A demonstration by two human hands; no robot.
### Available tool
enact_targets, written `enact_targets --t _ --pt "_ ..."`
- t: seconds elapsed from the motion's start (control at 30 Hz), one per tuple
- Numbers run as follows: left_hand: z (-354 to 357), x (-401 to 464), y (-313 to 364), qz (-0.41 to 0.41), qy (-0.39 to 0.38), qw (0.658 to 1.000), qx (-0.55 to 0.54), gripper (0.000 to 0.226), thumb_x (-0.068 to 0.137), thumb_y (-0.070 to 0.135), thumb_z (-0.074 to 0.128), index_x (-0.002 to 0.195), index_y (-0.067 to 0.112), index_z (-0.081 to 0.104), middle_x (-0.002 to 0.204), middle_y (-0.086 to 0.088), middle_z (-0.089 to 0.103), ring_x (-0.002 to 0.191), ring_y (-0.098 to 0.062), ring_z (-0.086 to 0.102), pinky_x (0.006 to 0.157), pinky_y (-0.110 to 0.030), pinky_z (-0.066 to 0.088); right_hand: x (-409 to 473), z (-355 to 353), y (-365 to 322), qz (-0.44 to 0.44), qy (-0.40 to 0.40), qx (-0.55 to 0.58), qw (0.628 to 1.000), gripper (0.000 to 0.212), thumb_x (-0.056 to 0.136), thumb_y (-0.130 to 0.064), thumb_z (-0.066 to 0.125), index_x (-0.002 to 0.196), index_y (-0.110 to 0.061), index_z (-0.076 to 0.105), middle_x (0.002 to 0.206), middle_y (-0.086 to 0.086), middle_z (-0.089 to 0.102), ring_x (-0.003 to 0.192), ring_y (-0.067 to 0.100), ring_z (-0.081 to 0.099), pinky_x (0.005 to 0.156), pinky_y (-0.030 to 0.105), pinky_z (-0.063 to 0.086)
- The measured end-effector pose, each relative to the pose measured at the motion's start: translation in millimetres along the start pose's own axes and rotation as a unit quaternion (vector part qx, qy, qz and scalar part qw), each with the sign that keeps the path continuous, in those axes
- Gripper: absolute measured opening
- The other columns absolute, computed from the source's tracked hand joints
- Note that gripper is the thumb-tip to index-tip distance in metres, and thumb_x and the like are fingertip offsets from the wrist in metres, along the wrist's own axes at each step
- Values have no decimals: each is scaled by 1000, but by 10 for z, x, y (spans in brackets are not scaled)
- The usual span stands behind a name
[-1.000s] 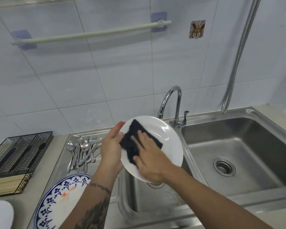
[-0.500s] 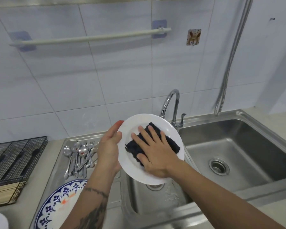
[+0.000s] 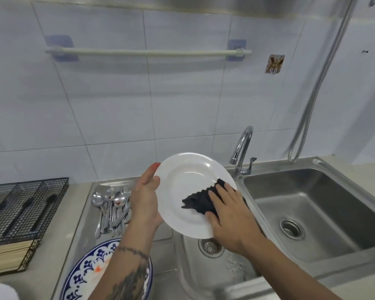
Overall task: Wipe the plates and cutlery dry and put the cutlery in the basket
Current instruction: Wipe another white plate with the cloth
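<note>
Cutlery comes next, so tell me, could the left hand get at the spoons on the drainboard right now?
Probably not yet. The left hand grips the white plate by its rim, so it is occupied, though the spoons lie uncovered just beside it with nothing between.

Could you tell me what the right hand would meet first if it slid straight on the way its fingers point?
Probably the left hand gripping the white plate's far rim; only bare plate lies between.
</note>
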State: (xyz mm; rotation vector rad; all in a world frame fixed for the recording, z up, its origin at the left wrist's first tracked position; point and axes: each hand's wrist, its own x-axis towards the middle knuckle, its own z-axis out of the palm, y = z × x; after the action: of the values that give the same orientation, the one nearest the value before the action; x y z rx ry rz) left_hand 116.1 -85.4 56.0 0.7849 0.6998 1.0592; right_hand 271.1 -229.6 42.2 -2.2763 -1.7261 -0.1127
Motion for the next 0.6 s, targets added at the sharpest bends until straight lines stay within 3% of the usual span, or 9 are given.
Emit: enact_targets --t 0.07,0.2,0.27,0.4,0.5,0.6 --pt "-64 41 -19 -8 10 1000 7 38 95 -2 42 124 11 64 113 -14 68 98 -35 63 89 -50 50 -90 42 -71 -10 -22 9 1000 59 99 -44 31 152 -20 28 161 0 17 149 18 1 118 32 -11" --pt "-83 38 -101 -27 33 999 10 38 99 0 43 125 17 65 112 -9 71 98 -32 66 87 -47 54 -265 20 -274 -52 -163 90 981 58 103 -41 24 156 -22 10 163 -6 1 148 8 -7 119 26 -7" --pt "-61 27 -168 -39 30 998 24 39 99 2 44 125 20 66 115 -10 71 100 -32 67 82 -44 55 -212 53 -312 -61 -196 119 972 58 104 -40 23 157 -23 6 163 -8 -4 148 7 -11 121 28 -4" --pt "9 -5 -272 -73 5 997 23 41 97 -2 41 124 16 67 119 -19 69 106 -39 65 85 -46 54 121 248 -160 -70 -143 58 986 72 91 -53 10 156 -24 -4 161 -3 -18 146 15 -23 121 44 -1" --pt "32 -51 -313 -85 -22 996 22 41 99 1 40 126 17 66 120 -20 68 110 -41 65 92 -53 54 257 280 4 -21 -103 7 994 75 93 -53 20 155 -24 -9 160 2 -25 145 20 -26 120 48 -4" --pt "5 -9 -250 -89 -25 996 9 40 100 1 40 126 18 65 113 -17 72 102 -36 68 90 -51 54 187 203 -69 -46 -64 -2 997 77 93 -49 29 155 -21 -6 162 6 -16 147 22 -23 120 46 -8"
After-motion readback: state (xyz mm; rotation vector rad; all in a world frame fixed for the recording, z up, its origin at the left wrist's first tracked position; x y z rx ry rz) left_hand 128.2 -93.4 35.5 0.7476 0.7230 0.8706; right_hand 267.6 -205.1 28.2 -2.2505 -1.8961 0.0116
